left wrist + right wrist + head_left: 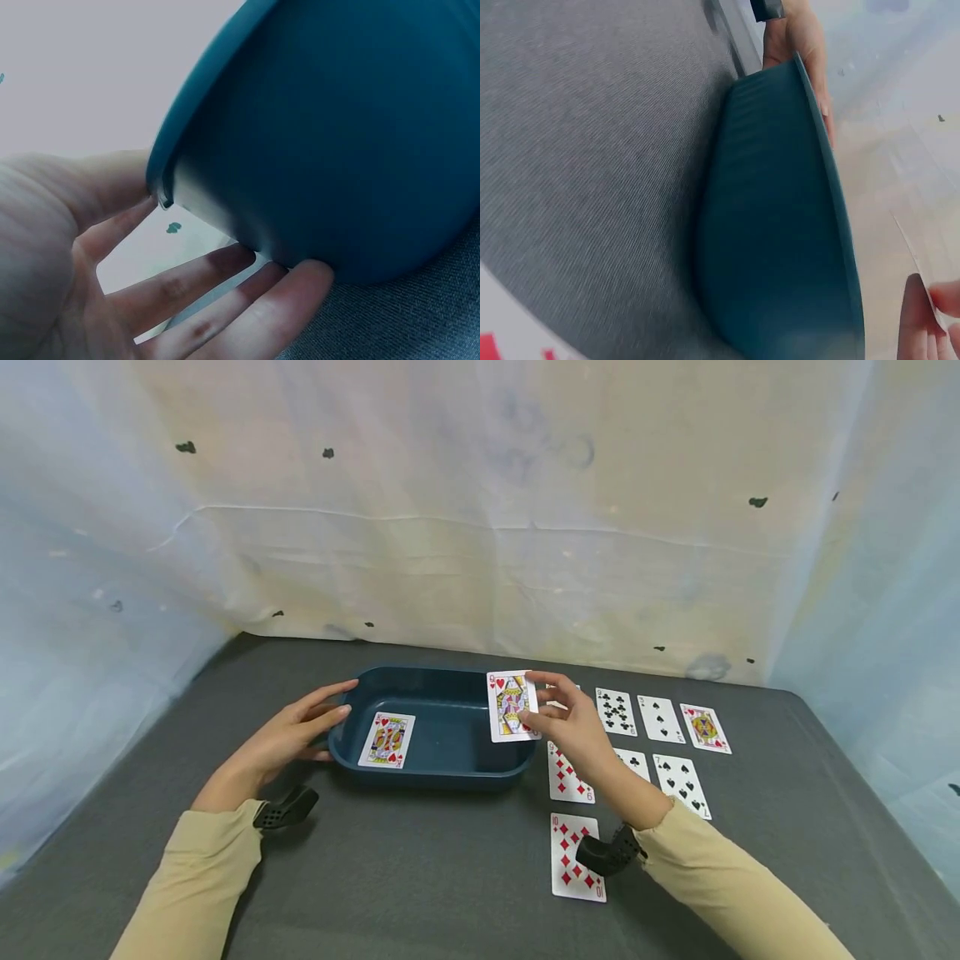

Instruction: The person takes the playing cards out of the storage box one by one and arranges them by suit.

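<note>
A dark blue tray [442,781] lies on the table, a king of hearts [386,741] face up in its left part. At the tray's left end my left hand [279,742] holds the rim, thumb at the edge and fingertips against the outer wall [352,165]. My right hand [576,731] pinches a queen of hearts [508,695] between thumb and fingers, face up over the tray's right end. In the right wrist view this card [916,259] appears nearly edge-on, above rim height.
Several face-up cards stand in rows right of the tray, among them a ten of diamonds [566,877], a diamond card [567,777], a spade card [682,785] and a face card [706,728]. My right forearm passes over some. Pale sheeting [480,568] hangs behind the grey table [420,877].
</note>
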Action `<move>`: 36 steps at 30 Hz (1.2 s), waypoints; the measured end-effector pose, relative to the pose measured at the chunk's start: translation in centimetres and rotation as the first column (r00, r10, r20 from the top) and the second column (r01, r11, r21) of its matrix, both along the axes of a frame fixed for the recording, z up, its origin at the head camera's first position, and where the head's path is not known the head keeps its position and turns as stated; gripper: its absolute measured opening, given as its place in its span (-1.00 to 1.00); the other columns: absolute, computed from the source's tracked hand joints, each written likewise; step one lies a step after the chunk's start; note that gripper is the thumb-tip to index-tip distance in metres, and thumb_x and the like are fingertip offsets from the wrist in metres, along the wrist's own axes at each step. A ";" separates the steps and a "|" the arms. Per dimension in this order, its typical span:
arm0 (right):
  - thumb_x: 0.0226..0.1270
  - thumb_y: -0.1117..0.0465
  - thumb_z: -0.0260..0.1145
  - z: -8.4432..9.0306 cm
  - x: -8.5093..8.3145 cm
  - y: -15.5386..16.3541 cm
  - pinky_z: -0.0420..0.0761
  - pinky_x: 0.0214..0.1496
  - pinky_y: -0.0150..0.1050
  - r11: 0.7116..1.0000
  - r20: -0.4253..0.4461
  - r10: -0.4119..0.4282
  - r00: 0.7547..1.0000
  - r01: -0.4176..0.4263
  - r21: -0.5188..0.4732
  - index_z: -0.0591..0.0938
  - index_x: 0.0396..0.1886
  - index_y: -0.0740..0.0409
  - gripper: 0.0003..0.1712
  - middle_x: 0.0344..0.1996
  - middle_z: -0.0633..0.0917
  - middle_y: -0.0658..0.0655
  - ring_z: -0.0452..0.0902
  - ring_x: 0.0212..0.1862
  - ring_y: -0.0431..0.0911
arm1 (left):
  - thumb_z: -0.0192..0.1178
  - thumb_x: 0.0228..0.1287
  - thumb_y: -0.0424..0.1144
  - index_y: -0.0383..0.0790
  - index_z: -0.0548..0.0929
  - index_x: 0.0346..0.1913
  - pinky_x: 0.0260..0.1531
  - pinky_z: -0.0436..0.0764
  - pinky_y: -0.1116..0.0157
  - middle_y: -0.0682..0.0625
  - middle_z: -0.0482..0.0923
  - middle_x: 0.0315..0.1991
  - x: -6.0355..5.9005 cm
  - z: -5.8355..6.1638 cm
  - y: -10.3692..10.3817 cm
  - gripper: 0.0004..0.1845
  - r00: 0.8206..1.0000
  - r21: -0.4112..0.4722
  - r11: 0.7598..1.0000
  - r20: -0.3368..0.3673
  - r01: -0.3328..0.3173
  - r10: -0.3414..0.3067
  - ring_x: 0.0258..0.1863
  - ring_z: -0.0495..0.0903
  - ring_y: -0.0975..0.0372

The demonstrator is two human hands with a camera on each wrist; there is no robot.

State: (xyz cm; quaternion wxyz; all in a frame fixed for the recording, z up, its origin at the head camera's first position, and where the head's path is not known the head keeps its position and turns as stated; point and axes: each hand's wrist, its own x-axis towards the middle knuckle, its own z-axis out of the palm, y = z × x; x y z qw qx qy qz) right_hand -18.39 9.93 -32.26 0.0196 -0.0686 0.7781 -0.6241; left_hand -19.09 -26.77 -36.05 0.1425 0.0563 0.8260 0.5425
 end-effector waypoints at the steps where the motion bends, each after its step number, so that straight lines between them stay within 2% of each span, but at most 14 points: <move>1: 0.19 0.40 0.32 0.0 0.1 0.3 0.61 -0.24 -0.41 1.000 -0.004 -0.010 1.000 0.010 0.003 0.45 0.27 0.12 -0.39 -0.05 0.53 0.23 0.58 -0.28 -0.26 | 0.00 0.44 0.09 0.16 0.03 0.52 -0.07 0.62 0.01 -0.30 -0.03 0.48 0.0 0.0 0.0 -0.32 1.000 0.001 1.000 0.000 0.000 0.000 0.34 0.24 -0.19; 9: 0.21 0.43 0.29 -0.1 0.5 2.5 0.60 -0.26 -0.43 0.996 -0.035 -0.079 0.996 0.080 0.037 0.44 0.27 0.16 -0.40 -0.03 0.49 0.27 0.56 -0.29 -0.31 | 0.00 0.43 0.12 0.18 0.01 0.52 -0.05 0.60 -0.01 -0.29 -0.06 0.49 0.0 0.0 -0.1 -0.31 1.000 -0.012 1.000 0.007 -0.004 0.004 0.36 0.20 -0.20; 20: 0.23 0.36 0.32 -0.4 0.7 6.0 0.54 -0.26 -0.46 0.978 -0.026 -0.158 0.987 0.160 0.137 0.41 0.31 0.12 -0.38 -0.07 0.46 0.13 0.48 -0.32 -0.34 | 0.00 0.44 0.10 0.15 0.01 0.52 -0.07 0.61 0.00 -0.30 -0.04 0.49 -0.1 0.2 -0.2 -0.31 1.000 -0.004 1.000 0.014 -0.012 0.012 0.35 0.22 -0.20; 23: 0.25 0.33 0.32 -0.7 0.8 7.3 0.53 -0.29 -0.42 0.966 -0.032 -0.180 0.983 0.183 0.182 0.40 0.31 0.12 -0.38 -0.10 0.44 0.12 0.45 -0.35 -0.35 | 0.00 0.44 0.10 0.15 0.01 0.52 -0.07 0.61 0.00 -0.31 -0.05 0.49 -0.1 0.2 -0.2 -0.31 1.000 -0.004 1.000 0.013 -0.011 0.011 0.35 0.21 -0.21; 27: 0.29 0.26 0.32 -1.1 1.2 8.9 0.51 -0.29 -0.39 0.939 -0.037 -0.218 0.975 0.220 0.263 0.39 0.34 0.11 -0.38 -0.04 0.46 0.16 0.45 -0.31 -0.40 | 0.00 0.44 0.09 0.15 0.01 0.52 -0.06 0.61 -0.01 -0.31 -0.06 0.49 -0.1 0.2 -0.2 -0.31 1.000 -0.006 1.000 0.012 -0.012 0.012 0.34 0.22 -0.21; 32: 0.30 0.22 0.31 -1.8 1.6 10.8 0.48 -0.31 -0.42 0.908 -0.033 -0.262 0.965 0.258 0.332 0.38 0.34 0.13 -0.38 -0.04 0.45 0.18 0.44 -0.32 -0.41 | 0.00 0.43 0.10 0.14 0.01 0.52 -0.06 0.61 -0.02 -0.31 -0.05 0.49 -0.1 0.2 -0.3 -0.30 1.000 -0.012 1.000 0.012 -0.012 0.012 0.35 0.21 -0.21; 36: 0.32 0.19 0.29 -2.3 1.8 12.5 0.48 -0.30 -0.45 0.879 -0.037 -0.282 0.959 0.273 0.391 0.37 0.35 0.16 -0.38 0.03 0.43 0.22 0.42 -0.25 -0.37 | 0.00 0.44 0.09 0.13 0.00 0.52 -0.06 0.60 -0.03 -0.31 -0.05 0.49 0.0 0.2 -0.4 -0.30 1.000 -0.012 1.000 0.012 -0.011 0.011 0.37 0.18 -0.21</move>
